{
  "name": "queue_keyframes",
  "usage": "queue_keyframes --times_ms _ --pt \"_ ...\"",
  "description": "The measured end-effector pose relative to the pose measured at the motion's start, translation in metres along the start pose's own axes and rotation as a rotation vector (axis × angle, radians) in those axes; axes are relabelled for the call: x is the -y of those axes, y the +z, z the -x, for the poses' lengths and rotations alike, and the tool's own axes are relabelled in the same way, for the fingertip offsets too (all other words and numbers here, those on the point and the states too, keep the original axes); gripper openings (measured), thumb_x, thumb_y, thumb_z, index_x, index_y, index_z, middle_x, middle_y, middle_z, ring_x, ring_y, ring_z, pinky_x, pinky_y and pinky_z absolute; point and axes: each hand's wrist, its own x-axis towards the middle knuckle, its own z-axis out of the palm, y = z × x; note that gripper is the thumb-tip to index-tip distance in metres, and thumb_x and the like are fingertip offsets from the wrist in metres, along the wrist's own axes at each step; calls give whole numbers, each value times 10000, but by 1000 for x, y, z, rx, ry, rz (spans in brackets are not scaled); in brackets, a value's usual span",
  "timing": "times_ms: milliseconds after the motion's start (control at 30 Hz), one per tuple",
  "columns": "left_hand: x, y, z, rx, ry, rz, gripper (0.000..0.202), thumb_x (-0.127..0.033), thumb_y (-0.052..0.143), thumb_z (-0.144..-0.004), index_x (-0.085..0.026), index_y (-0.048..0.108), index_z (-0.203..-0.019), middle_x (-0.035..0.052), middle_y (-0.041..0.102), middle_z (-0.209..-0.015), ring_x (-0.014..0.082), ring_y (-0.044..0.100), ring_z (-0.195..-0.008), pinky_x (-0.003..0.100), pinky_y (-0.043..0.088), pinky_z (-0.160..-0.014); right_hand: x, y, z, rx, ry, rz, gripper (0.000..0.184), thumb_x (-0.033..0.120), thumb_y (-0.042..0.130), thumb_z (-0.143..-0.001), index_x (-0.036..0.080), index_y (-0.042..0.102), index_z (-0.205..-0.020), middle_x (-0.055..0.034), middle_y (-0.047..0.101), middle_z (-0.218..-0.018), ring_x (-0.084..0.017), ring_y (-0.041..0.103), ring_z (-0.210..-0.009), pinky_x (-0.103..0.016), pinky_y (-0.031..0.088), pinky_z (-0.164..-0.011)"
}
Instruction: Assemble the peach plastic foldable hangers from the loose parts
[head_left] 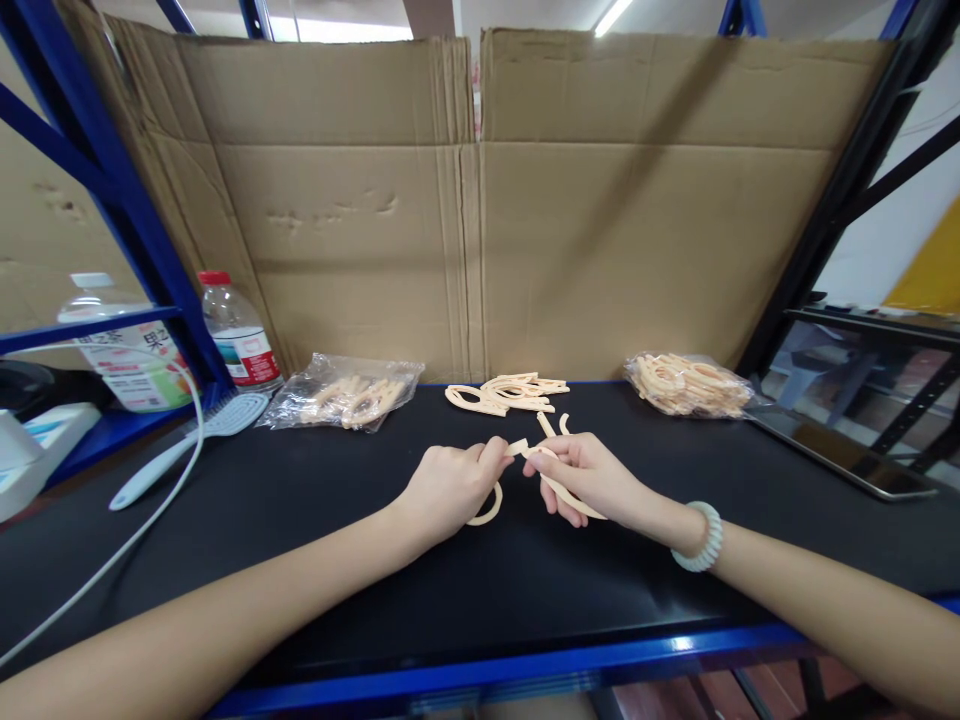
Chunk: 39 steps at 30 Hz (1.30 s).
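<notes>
My left hand (456,487) pinches a small flat cream piece (517,448) that sticks out past the fingertips toward the right. A cream loop (491,508) shows below that hand; whether it belongs to the pinched piece is hidden. My right hand (574,477) is closed around a long curved cream strip (574,497), whose lower end runs under the palm. The ends of the two pieces meet or nearly meet between my hands. Just behind my right hand lie a short straight cream piece (545,425) and a small curved piece (564,424).
Several cream loop-shaped pieces (510,392) are heaped at the back. Clear bags of similar pieces stand left (349,392) and right (686,384). A hairbrush (187,450), a white cable (161,505) and a red-capped bottle (238,335) are at left; a tablet-like slab (840,455) lies right.
</notes>
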Motion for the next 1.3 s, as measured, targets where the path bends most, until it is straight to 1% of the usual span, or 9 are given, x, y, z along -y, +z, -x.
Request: queue_keyframes --times_ms 300,533,600,700,800,900,1033,1200,1300 --pt "-8 2 4 72 -62 66 220 -342 448 -907 -219 479 -727 -41 395 -495 124 340 -394 229 192 -482 -2 3 4 -96 -56 174 363 482 490 -872 161 592 -738 22 569 -475 -97 493 -300 -189 361 -300" --pt "-7 -2 -1 41 -210 291 314 -356 392 -923 -211 523 -679 -25 468 -520 150 444 -478 247 296 -527 -2 -1 9 -134 -458 558 376 347 464 -946 184 549 -618 27 528 -493 -80 496 -403 -203 390 -453" --pt "-5 -5 -5 11 -281 370 305 -384 416 -911 -207 537 -694 -47 414 -486 133 397 -440 237 274 -486 6 -10 8 -210 -481 511 355 350 455 -956 178 593 -676 9 566 -550 -103 543 -478 -221 427 -506" --pt "2 -8 -10 -3 -415 532 302 -433 437 -895 -196 529 -732 -77 362 -456 100 338 -373 212 243 -415 12 -37 1 -368 -601 565 258 335 521 -922 172 686 -809 -65 623 -833 -178 602 -784 -292 486 -681" --pt "11 -7 -12 -3 -531 709 302 -466 490 -864 -179 517 -773 -87 393 -461 82 371 -354 194 281 -396 6 -68 -10 -430 -596 713 179 296 583 -879 197 733 -881 -64 556 -894 -160 550 -721 -289 473 -592" --pt "17 -7 -14 -11 -613 855 300 -449 577 -818 -153 534 -801 -54 494 -505 86 457 -402 196 350 -434 -7 -86 -18 -333 -546 825 197 200 556 -874 201 745 -927 -58 566 -868 -158 561 -718 -310 492 -636" --pt "19 -7 -14 -46 -688 983 270 -391 611 -816 -128 558 -844 -1 602 -588 93 531 -488 215 435 -525 -17 -87 -20 -163 -448 898 286 52 497 -819 162 745 -908 -79 625 -925 -160 620 -779 -315 516 -724" --pt "17 -10 -15 -87 -739 1049 215 -335 624 -824 -132 559 -854 46 682 -692 106 585 -617 220 475 -628 -21 -87 -20 -64 -373 989 438 -70 418 -686 176 731 -870 -63 665 -914 -166 636 -806 -300 523 -750" --pt "17 -10 -15 -100 -738 1069 204 -335 614 -839 -143 546 -833 57 699 -729 109 585 -646 235 487 -664 -20 -84 -20 -103 -421 1055 455 -77 404 -663 184 706 -881 -63 673 -917 -203 616 -882 -354 518 -800"
